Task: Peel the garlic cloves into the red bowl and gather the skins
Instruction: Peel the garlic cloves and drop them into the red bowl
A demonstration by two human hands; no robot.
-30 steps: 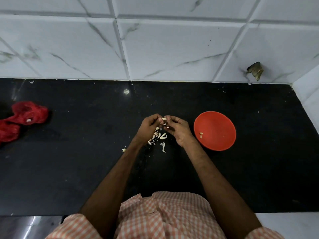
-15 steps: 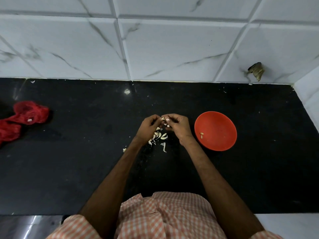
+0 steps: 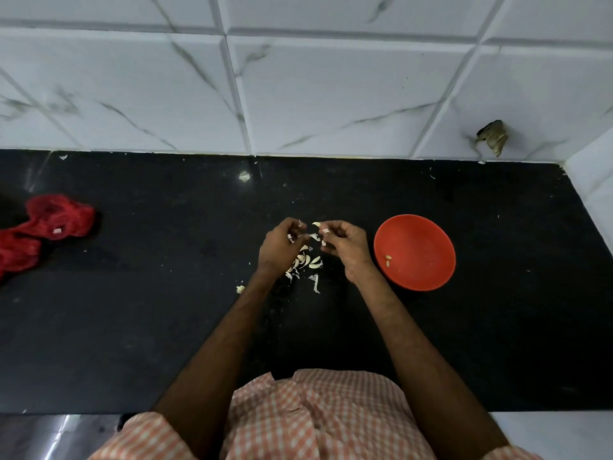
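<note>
My hands had drawn slightly apart | left hand (image 3: 280,247) pinched skin (image 3: 313,236), right hand (image 3: 345,244) pinched clove (image 3: 316,224) | bowl (image 3: 428,277) held little garlic (image 3: 388,257) | skins (image 3: 306,260) lay ungathered | early yet.

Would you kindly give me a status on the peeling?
Left hand, right hand pinching a garlic clove above skin pile. Red bowl: peeled garlic inside. Nothing blocking.

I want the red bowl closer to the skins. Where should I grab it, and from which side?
Pinch the left rim of the red bowl, coming from the left with the right hand once free of its garlic clove, thumb inside. The bowl sits upright and shallow, so the rim is likely the only purchase, and that edge is nearest.
</note>
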